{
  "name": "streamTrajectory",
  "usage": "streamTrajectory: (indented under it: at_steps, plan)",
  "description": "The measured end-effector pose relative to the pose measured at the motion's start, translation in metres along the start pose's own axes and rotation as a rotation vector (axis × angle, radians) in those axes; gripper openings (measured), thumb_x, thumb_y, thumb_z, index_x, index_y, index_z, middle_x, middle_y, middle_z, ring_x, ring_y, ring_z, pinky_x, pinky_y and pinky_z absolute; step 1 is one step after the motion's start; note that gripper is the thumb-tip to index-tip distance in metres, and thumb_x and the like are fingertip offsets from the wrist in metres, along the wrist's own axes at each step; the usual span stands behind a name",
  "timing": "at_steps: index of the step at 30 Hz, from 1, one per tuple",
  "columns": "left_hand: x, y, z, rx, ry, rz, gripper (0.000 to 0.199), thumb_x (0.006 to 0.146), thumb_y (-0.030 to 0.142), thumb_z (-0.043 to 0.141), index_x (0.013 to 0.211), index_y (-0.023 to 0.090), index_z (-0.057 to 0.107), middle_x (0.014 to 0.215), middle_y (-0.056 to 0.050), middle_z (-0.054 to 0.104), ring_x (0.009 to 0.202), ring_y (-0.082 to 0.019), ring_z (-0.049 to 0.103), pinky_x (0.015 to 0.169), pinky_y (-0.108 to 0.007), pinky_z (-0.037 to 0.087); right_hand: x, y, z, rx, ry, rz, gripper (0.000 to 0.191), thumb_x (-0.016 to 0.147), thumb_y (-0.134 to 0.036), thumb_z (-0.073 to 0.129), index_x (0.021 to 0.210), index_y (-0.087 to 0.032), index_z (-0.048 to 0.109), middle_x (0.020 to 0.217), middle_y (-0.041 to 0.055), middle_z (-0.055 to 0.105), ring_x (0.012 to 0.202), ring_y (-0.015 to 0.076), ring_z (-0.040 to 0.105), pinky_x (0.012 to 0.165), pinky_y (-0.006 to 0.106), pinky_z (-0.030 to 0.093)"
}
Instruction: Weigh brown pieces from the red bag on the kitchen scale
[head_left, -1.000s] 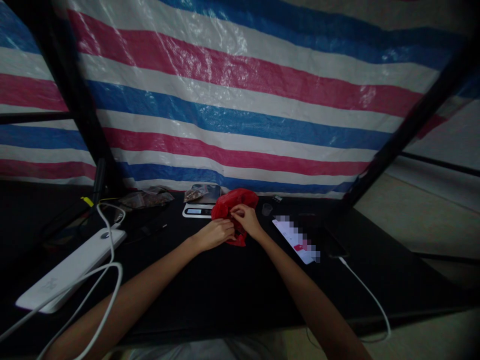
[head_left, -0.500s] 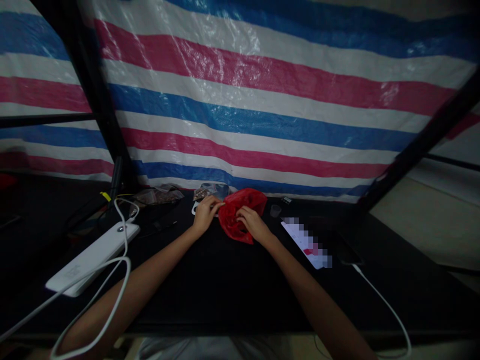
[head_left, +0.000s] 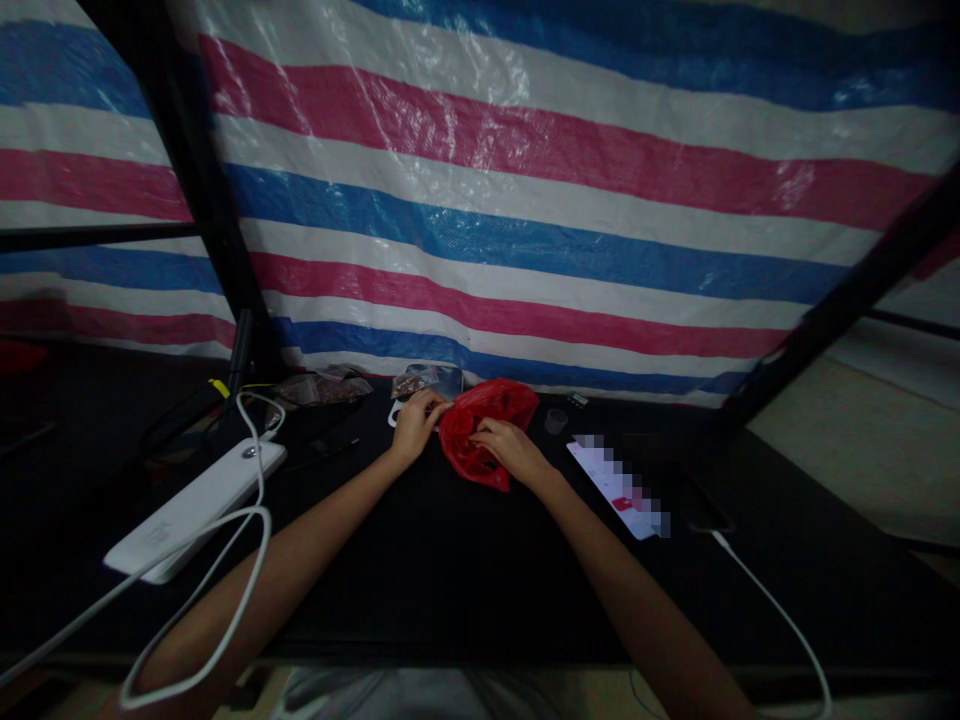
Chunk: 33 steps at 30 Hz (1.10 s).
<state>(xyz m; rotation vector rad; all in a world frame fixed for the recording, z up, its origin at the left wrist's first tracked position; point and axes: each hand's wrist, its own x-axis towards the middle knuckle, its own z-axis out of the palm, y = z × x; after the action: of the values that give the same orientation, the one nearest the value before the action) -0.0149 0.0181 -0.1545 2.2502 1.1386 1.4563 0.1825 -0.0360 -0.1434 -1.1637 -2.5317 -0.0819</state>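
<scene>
A crumpled red plastic bag [head_left: 480, 410] lies near the back of the black table. My left hand [head_left: 416, 425] pinches the bag's left edge between thumb and fingers. Over the bag's middle, my right hand [head_left: 506, 448] has its fingers bent together at the opening; whatever the fingertips may hold is hidden. Just behind my left hand is a clear packet of small brown pieces [head_left: 412, 380], with a dark flat item beside it. A small clear cup [head_left: 556, 421] stands right of the bag.
A white power bank [head_left: 195, 510] with a looping white cable lies at left, the cable crossing above my left forearm. At right are a partly blurred card [head_left: 611, 485] and a dark phone [head_left: 705, 505] on a cable. A striped sheet [head_left: 525, 200] hangs behind the black table [head_left: 450, 590].
The whole view has shifted slightly, so things appear a little further right. Both hands stay at the red bag, whose top folds have changed shape slightly.
</scene>
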Motion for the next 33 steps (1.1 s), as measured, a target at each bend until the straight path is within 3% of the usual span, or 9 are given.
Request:
streamTrajectory:
  at_steps: [4,12,15,19,21,23,29,33]
  plan:
    - [0.0,-0.001,0.001,0.003,0.008,-0.009,0.021,0.081,0.033,0.051,0.069,0.016,0.056,0.07,-0.001,0.057,0.07,-0.013,0.052,0.066,-0.023,0.038,0.001,0.0,0.003,-0.101,-0.021,-0.017,0.019,0.083,-0.014,0.048,0.093,-0.019,0.063,0.093,0.0052,0.056,0.08,0.0146,0.054,0.075,0.026,0.043]
    - [0.001,-0.001,0.002,-0.003,0.014,-0.026,0.022,0.083,0.031,0.049,0.068,0.016,0.056,0.069,-0.001,0.057,0.069,-0.013,0.052,0.066,-0.023,0.038,0.003,0.0,0.007,0.236,0.06,0.069,0.016,0.083,-0.011,0.045,0.085,-0.014,0.061,0.088,0.0059,0.057,0.082,0.0137,0.055,0.077,0.025,0.043]
    - [0.001,-0.001,0.002,-0.002,0.009,-0.025,0.023,0.083,0.03,0.047,0.068,0.016,0.056,0.068,-0.001,0.056,0.067,-0.013,0.052,0.065,-0.023,0.039,0.004,0.003,0.007,0.364,0.174,0.141,0.014,0.081,-0.012,0.048,0.081,-0.015,0.062,0.083,0.0042,0.059,0.079,0.0132,0.056,0.075,0.025,0.043]
    - [0.001,-0.002,0.001,0.002,0.008,-0.03,0.023,0.083,0.031,0.047,0.068,0.016,0.056,0.068,-0.001,0.056,0.068,-0.013,0.052,0.064,-0.023,0.039,0.006,0.015,0.008,0.523,0.412,0.4,0.009,0.076,-0.016,0.055,0.079,-0.015,0.063,0.075,0.0024,0.062,0.068,0.0125,0.056,0.066,0.025,0.044]
    - [0.001,-0.001,0.001,-0.002,0.005,-0.034,0.023,0.083,0.031,0.047,0.068,0.016,0.056,0.069,-0.001,0.057,0.068,-0.013,0.052,0.064,-0.023,0.039,0.007,0.021,0.008,0.54,0.469,0.481,0.009,0.074,-0.017,0.056,0.079,-0.015,0.064,0.073,0.002,0.062,0.064,0.0123,0.055,0.063,0.024,0.043]
    - [0.0,-0.001,0.001,-0.003,0.005,-0.035,0.023,0.083,0.031,0.047,0.069,0.016,0.056,0.07,-0.001,0.057,0.069,-0.013,0.052,0.065,-0.023,0.039,0.007,0.022,0.009,0.515,0.462,0.474,0.009,0.074,-0.016,0.056,0.078,-0.015,0.064,0.074,0.0023,0.062,0.064,0.0124,0.055,0.063,0.024,0.043]
    - [0.0,0.0,0.001,0.0,0.01,-0.051,0.023,0.083,0.031,0.047,0.069,0.016,0.056,0.069,-0.001,0.057,0.068,-0.013,0.052,0.065,-0.023,0.04,0.01,0.01,0.015,0.358,0.288,0.275,0.013,0.079,-0.012,0.05,0.082,-0.016,0.062,0.083,0.0041,0.059,0.074,0.0131,0.055,0.071,0.026,0.043]
    - [0.0,0.0,0.002,0.003,0.01,-0.038,0.023,0.083,0.03,0.047,0.068,0.016,0.056,0.069,-0.001,0.057,0.069,-0.013,0.052,0.066,-0.023,0.04,0.013,0.006,0.016,0.299,0.224,0.241,0.015,0.081,-0.011,0.047,0.085,-0.016,0.061,0.088,0.0048,0.057,0.081,0.0132,0.055,0.076,0.026,0.042]
